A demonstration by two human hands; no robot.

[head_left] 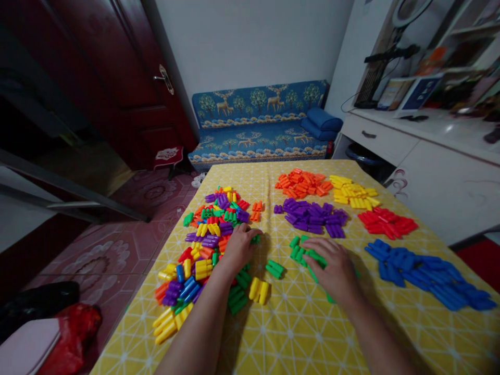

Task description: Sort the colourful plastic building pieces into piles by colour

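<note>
My left hand [241,246] is at the right edge of a mixed pile of plastic building blocks [211,241], its fingers closed on a green block [255,239] that shows only partly. My right hand [332,263] rests over a heap of green blocks [299,253], thumb and fingers apart, covering part of the heap. Between the hands lies a separate green block piece [275,269]. A yellow block piece [259,290] sits nearer to me, beside more green blocks [237,299] partly hidden by my left forearm.
Sorted heaps of orange [302,183], purple [314,216], yellow [353,192], red [386,223] and blue blocks [425,273] lie across the right of the yellow patterned tablecloth [297,344]. Behind the table stands a blue sofa [258,138]; a white cabinet [437,172] is at right.
</note>
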